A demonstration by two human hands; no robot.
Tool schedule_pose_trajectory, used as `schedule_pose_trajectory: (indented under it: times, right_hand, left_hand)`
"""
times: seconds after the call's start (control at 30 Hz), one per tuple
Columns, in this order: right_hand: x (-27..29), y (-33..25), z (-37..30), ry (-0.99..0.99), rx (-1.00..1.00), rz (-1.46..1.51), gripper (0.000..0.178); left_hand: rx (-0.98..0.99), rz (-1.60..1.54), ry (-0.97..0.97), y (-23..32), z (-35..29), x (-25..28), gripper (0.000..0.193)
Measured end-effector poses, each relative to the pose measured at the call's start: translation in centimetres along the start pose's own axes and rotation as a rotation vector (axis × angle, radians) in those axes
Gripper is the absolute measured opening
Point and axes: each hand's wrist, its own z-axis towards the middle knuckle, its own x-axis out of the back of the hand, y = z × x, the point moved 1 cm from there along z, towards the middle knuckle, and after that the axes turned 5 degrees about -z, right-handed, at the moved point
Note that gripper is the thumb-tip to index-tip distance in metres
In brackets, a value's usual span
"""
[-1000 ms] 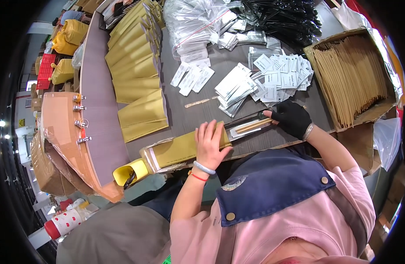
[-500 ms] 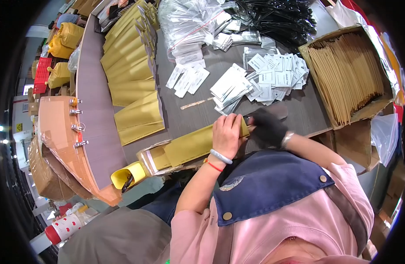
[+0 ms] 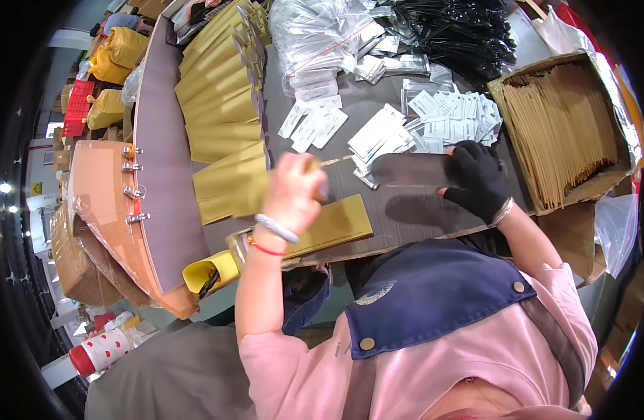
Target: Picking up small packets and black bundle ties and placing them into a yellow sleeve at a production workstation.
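My left hand (image 3: 294, 189), smeared by motion, is closed on a yellow-brown paper envelope (image 3: 313, 166), of which only a little shows past the fingers. It hovers between a row of standing yellow-brown envelopes (image 3: 224, 133) and another such envelope (image 3: 339, 222) lying along the table's near edge. My right hand (image 3: 481, 178), in a black fingerless glove, grips one end of a flat, dark, round-ended strip (image 3: 409, 170). The strip is blurred and held just above the table, casting a shadow. Beyond it lie white printed packets (image 3: 379, 136), several in a loose pile.
An open carton (image 3: 539, 199) packed with brown envelopes stands at the right. Clear plastic bags (image 3: 311, 42) and black items in shiny wrap (image 3: 455, 35) fill the back. A yellow holder (image 3: 220, 269) with dark tools hangs at the near left edge, beside a cardboard panel (image 3: 105, 189) with metal clips.
My left hand has lifted from the near-edge envelope and moved left with an envelope. My right hand has moved right and picked up the dark strip that lay on the table.
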Motion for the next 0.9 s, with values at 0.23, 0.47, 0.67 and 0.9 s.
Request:
schedule_pose_trajectory:
  times: [0.23, 0.47, 0.67, 0.9]
  right_hand:
    - [-1.6, -1.2, -0.4, -0.015, 0.090, -0.085, 0.065]
    - [-1.8, -1.6, 0.3, -0.109, 0.128, -0.117, 0.065]
    - [-6.9, -3.7, 1.4, -0.199, 0.274, 0.052, 0.061]
    - [-5.7, -3.0, 2.2, 0.050, 0.213, 0.109, 0.053]
  left_hand:
    - [0.637, -0.074, 0.386, 4.3, -3.6, -11.5, 0.084]
    - [0.672, -0.266, 0.436, 4.2, -4.2, -13.4, 0.091]
    - [0.678, -0.269, 0.395, 4.3, -4.1, -13.2, 0.089]
    - [0.431, -0.408, 0.606, -1.0, 0.9, -10.5, 0.050]
